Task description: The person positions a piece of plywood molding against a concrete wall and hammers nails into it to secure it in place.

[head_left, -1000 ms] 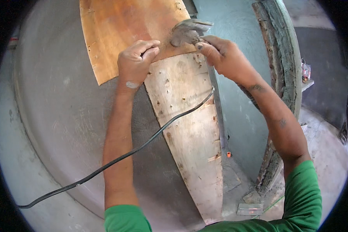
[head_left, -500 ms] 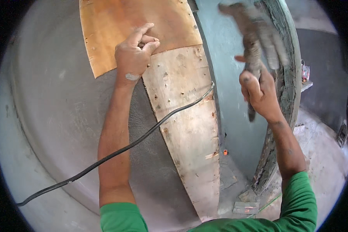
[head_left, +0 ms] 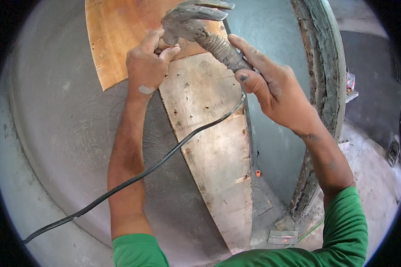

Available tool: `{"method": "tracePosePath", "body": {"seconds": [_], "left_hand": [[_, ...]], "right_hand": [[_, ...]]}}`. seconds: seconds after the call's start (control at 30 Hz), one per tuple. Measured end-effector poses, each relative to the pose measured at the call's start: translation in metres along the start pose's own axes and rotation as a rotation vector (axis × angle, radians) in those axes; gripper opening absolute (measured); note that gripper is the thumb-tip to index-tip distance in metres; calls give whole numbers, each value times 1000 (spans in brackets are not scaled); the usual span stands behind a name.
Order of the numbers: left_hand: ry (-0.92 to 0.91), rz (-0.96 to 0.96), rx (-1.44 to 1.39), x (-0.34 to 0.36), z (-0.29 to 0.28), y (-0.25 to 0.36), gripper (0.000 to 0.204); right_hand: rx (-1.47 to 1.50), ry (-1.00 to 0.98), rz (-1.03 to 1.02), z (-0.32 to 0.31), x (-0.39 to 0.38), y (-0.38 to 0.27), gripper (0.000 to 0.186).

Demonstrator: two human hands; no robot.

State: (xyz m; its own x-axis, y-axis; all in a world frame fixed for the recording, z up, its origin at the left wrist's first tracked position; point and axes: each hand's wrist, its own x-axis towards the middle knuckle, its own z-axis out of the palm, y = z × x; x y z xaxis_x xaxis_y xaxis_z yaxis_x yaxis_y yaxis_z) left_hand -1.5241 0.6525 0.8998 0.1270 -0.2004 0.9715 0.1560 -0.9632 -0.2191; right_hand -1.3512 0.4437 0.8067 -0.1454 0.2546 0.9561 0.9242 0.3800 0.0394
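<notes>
My right hand (head_left: 272,84) grips the wrapped handle of a grey, cement-crusted claw hammer (head_left: 189,24). Its head is over the orange plywood sheet (head_left: 116,35), right at the fingers of my left hand (head_left: 149,60). My left hand is closed near the sheet's lower edge; whatever it pinches is too small or hidden to make out. Below that sheet a long, pale, tapering plywood strip (head_left: 209,155) with scattered holes runs down toward me. A black cable (head_left: 142,173) lies diagonally across the strip and over my left forearm.
A curved grey plastered surface (head_left: 67,111) is at left. At right are a pale blue-grey wall (head_left: 276,147) and a rough cement edge (head_left: 323,89). An orange small object (head_left: 258,173) and a flat metal tool (head_left: 281,236) are low at right, near a green hose (head_left: 309,230).
The hammer swung out to the upper right half a second ago and has come back down-left onto the spot at my left fingers. My left hand has shifted slightly left.
</notes>
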Motion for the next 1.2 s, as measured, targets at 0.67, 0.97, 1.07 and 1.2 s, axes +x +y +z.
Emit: {"method": "tracePosePath", "body": {"seconds": [0.67,0.97,1.07,1.2], "left_hand": [[-67,-13,-41,1,-5,4,38],[12,-54,-86,8,-9,12,37],[10,-28,-111,8,-10,2,36],[-2,-30,-144,8,-6,-1,37]], "right_hand": [[-171,54,15,3,1,0,53],[-247,156,-125,11,-1,2,49],[-12,-43,166,6,11,-6,48],[-3,196,-57,5,-4,-7,50]]}}
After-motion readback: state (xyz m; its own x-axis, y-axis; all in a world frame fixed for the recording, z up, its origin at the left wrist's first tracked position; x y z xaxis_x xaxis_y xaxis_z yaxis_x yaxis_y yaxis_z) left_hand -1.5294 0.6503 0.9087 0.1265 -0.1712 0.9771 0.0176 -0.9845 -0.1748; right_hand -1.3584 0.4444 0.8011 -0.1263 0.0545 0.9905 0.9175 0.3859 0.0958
